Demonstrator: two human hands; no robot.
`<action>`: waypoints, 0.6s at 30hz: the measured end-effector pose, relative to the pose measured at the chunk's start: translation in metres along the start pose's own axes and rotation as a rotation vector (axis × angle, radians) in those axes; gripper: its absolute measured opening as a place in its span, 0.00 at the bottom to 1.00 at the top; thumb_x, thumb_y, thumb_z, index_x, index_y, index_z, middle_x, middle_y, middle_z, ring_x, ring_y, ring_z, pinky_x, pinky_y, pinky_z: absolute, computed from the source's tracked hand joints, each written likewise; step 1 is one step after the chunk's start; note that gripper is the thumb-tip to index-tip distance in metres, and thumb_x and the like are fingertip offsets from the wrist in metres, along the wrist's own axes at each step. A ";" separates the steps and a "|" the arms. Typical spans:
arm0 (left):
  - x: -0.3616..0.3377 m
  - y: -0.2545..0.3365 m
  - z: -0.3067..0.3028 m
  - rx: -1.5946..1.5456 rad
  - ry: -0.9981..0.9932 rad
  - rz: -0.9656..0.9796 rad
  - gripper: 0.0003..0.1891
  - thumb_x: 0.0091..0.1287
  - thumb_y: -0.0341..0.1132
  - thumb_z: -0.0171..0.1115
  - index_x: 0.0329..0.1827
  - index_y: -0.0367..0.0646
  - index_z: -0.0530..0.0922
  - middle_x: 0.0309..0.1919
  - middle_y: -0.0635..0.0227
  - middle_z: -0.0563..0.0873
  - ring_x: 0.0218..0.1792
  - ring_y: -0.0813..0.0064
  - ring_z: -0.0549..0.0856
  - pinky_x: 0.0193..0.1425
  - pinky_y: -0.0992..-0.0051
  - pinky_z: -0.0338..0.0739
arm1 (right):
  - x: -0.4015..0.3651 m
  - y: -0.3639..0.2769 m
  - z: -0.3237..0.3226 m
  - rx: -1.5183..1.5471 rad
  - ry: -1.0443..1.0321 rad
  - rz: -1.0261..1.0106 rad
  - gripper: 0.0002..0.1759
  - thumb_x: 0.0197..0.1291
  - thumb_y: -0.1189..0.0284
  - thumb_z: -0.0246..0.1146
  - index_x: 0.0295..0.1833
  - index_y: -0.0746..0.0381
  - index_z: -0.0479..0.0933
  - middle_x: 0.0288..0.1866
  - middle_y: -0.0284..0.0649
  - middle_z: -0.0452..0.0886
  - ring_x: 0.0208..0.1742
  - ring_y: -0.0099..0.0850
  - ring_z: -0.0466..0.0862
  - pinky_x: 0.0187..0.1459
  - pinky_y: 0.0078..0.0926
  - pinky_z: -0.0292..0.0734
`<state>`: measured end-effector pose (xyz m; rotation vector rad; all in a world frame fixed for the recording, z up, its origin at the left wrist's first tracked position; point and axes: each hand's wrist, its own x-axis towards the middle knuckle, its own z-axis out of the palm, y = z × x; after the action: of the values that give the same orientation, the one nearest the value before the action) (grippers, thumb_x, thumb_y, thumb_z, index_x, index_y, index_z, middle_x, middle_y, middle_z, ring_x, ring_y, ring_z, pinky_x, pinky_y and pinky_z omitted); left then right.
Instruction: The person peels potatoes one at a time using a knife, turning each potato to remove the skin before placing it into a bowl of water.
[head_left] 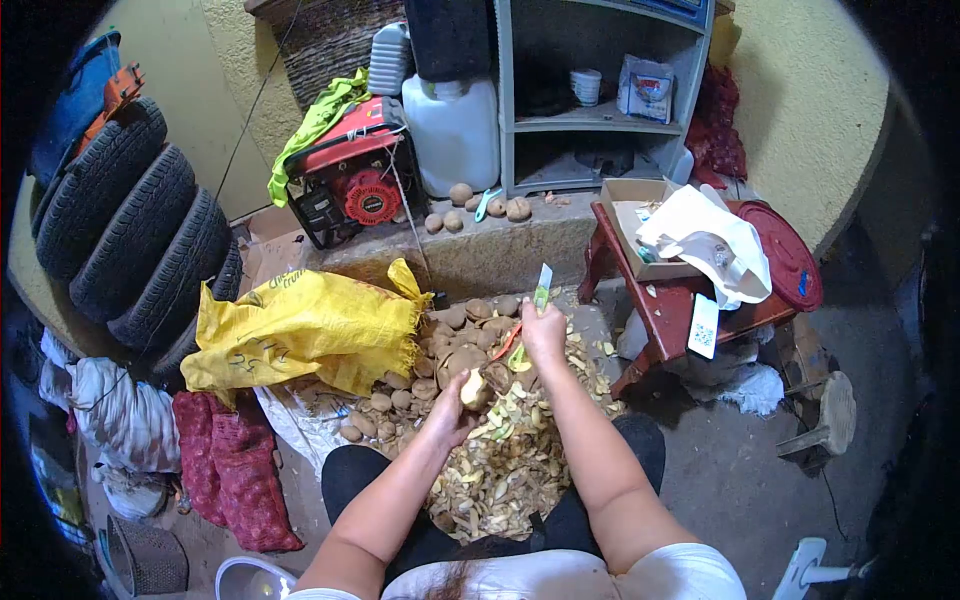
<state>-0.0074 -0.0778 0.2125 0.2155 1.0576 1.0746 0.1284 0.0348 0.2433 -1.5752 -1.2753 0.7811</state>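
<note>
My left hand (452, 412) is closed around a peeled, pale yellow potato (474, 389). My right hand (543, 332) grips a small knife (542, 287) with a pale blade and some green near the fist, pointing away from me. The knife is apart from the potato. Brown unpeeled potatoes (447, 347) lie heaped just beyond my left hand. Between the hands lie an orange-red strip-like tool (507, 341) and a yellow-green one (519, 358), whose kinds I cannot make out. A thick layer of peelings (505, 480) spreads between my legs.
A yellow sack (310, 330) lies left of the heap, with red mesh bags (240, 470) nearer me. To the right stands a red wooden table (665, 318) holding a cardboard box (625, 225) and a phone (703, 326). Behind are a concrete ledge (560, 235) and a red generator (370, 190).
</note>
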 end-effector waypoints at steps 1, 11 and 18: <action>-0.002 0.001 0.000 -0.007 0.004 0.015 0.20 0.61 0.49 0.48 0.47 0.44 0.69 0.39 0.66 0.78 0.38 0.70 0.77 0.38 0.68 0.72 | -0.002 -0.003 -0.001 -0.001 -0.003 -0.001 0.18 0.53 0.62 0.56 0.27 0.69 0.72 0.21 0.54 0.75 0.26 0.49 0.77 0.30 0.40 0.70; -0.005 -0.001 0.017 -0.116 0.017 -0.038 0.20 0.63 0.54 0.39 0.40 0.48 0.71 0.29 0.66 0.77 0.29 0.71 0.74 0.27 0.71 0.66 | -0.025 -0.013 0.011 -0.062 0.024 -0.156 0.17 0.54 0.65 0.56 0.25 0.71 0.71 0.17 0.49 0.74 0.20 0.41 0.76 0.27 0.36 0.68; 0.008 -0.009 -0.014 -0.024 -0.236 -0.077 0.16 0.63 0.47 0.45 0.43 0.45 0.70 0.28 0.66 0.78 0.29 0.72 0.76 0.27 0.73 0.69 | 0.008 0.010 -0.001 -0.116 0.097 0.004 0.19 0.53 0.61 0.56 0.27 0.70 0.73 0.22 0.54 0.76 0.26 0.48 0.78 0.30 0.40 0.71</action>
<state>-0.0123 -0.0804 0.1948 0.2731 0.8345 0.9664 0.1354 0.0418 0.2347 -1.6878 -1.2660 0.6349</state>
